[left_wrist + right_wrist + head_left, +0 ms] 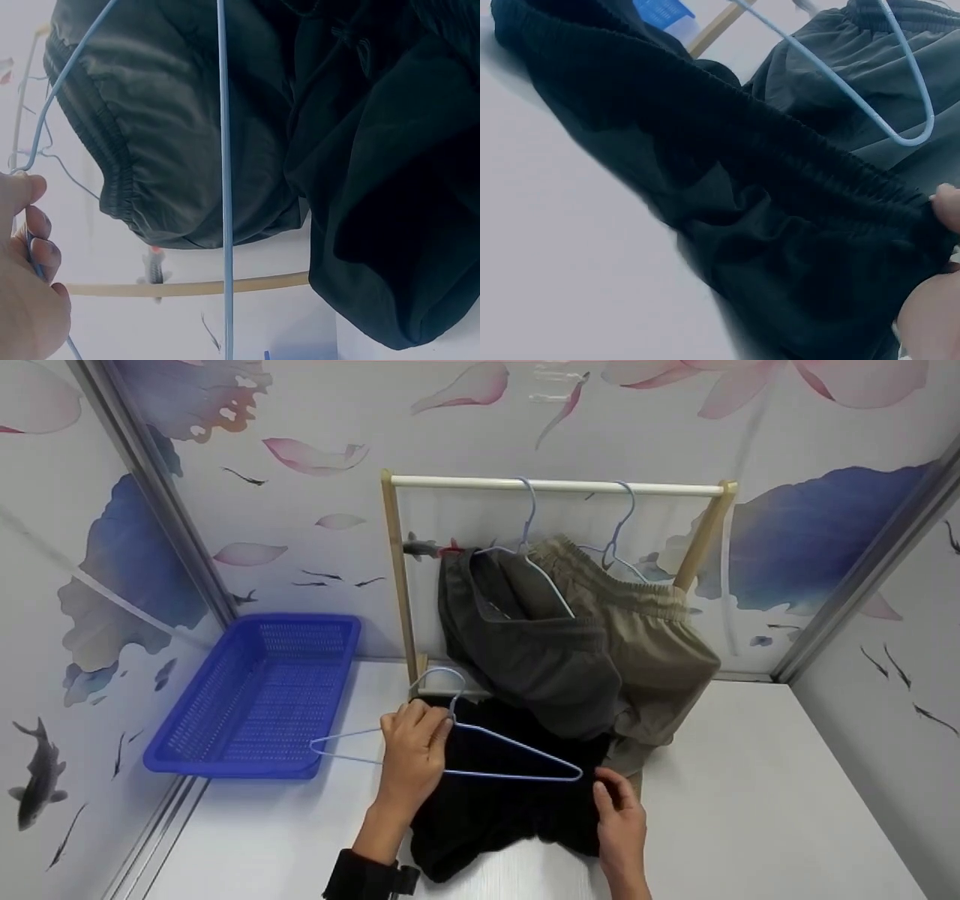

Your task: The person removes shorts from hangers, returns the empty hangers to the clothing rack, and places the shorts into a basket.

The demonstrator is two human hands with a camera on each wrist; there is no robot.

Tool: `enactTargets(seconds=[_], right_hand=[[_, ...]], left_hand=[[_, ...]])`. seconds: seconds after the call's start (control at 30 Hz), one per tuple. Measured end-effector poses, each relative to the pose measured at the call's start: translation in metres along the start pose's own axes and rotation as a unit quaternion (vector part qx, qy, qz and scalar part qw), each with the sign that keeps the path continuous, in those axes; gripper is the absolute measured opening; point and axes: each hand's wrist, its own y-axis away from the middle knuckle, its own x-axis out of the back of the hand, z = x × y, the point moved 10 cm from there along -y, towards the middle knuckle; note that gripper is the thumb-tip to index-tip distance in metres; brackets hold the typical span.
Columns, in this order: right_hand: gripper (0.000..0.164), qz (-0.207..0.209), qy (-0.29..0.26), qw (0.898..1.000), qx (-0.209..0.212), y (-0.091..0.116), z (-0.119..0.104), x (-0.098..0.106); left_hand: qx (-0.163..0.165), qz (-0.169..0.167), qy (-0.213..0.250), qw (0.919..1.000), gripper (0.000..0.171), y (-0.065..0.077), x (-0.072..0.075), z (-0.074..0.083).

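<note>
My left hand point(414, 754) grips a light blue hanger point(510, 775) just below its hook, holding it level above black elastic-waist pants point(495, 817). In the left wrist view the fingers curl round the hanger wire point(225, 180). My right hand point(624, 829) is at the right edge of the pants. The right wrist view shows its thumb and fingers point(946, 210) pinching the end of the gathered waistband point(817, 180). The hanger's right corner point(911, 141) lies close to that hand, apart from the cloth. The pants' lower part is partly hidden.
Behind stands a rack with a white rail point(450, 481) and wooden legs. Dark grey pants point(525, 660) and khaki pants point(652, 645) hang there on blue hangers. A blue plastic basket point(161, 746) sits at the left on the white table point(750, 810). Patterned panels enclose the table.
</note>
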Motion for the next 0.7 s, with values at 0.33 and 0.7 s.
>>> enactTargets(seconds=[0.33,0.7], right_hand=[[0.027,0.019,0.142,0.986,0.089,0.000,-0.031,0.007],[0.022,-0.025,0.057,0.972,0.228,0.015,-0.073,0.000]], left_hand=[[-0.008,-0.007,0.007,0.9999,0.005,0.001,-0.004,0.007],[-0.026,-0.017,0.019,0.9994,0.004,0.003,-0.011,0.017]])
